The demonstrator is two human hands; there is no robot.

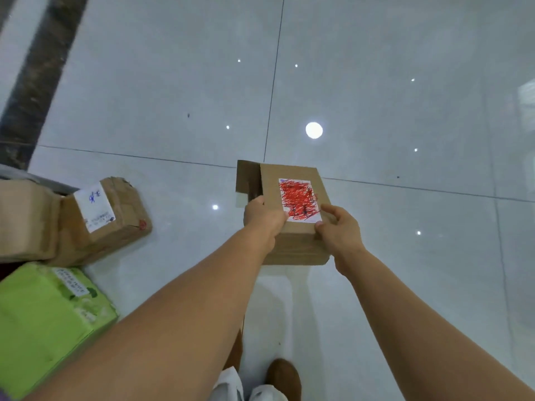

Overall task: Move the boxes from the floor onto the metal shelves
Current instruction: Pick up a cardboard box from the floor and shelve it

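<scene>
Hands close on one cardboard box (295,247) from both sides, at its near end. The left hand (265,218) wraps the near left corner, fingers curled over the top edge. The right hand (340,230) pinches the near right corner, with the thumb lying on the top and the fingertips pressed against the near edge. Between the two grips, on the box's top, is a white label (298,198) scribbled over in red; the left fingertips touch its near corner. Beyond the left hand a flap (246,178) stands open. The box sits level over the glossy tiled floor (405,111), but whether its underside touches the tiles cannot be told. Well out to the left of the grip, a taped box (115,224) with a handwritten white sticker lies tilted on the floor, leaning against a plain carton (23,221) at the frame's edge. Nearer the person on that side lies a green package (43,319). Below the forearms, a brown shoe (283,374) shows. Beyond the box, a round light reflection (314,130) glows on the tiles.
</scene>
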